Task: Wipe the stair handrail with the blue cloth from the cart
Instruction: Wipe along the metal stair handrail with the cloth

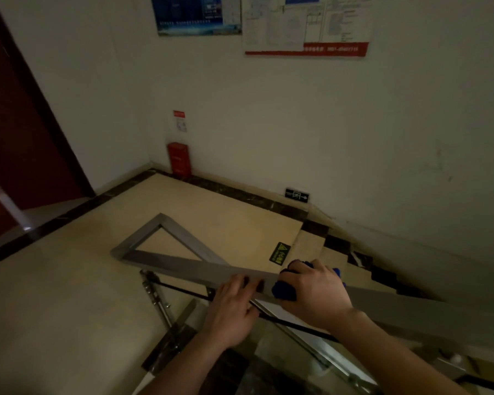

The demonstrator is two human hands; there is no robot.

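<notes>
Pale walls and a dark red door [20, 124] frame a dim landing of smooth beige floor [54, 295] tiles. A flat, matte grey metal handrail [183, 265] bends in a sharp triangle, then slopes down to the right. The left hand [234, 312] rests on its top, fingers laid close together. Just beside it, the bunched, soft blue cloth [283, 290] sits on the rail, the right hand [317, 292] curled round it and pressing down. Wiping looks underway, though nothing shows which stretch is finished. Stairs [354, 252] descend beyond.
</notes>
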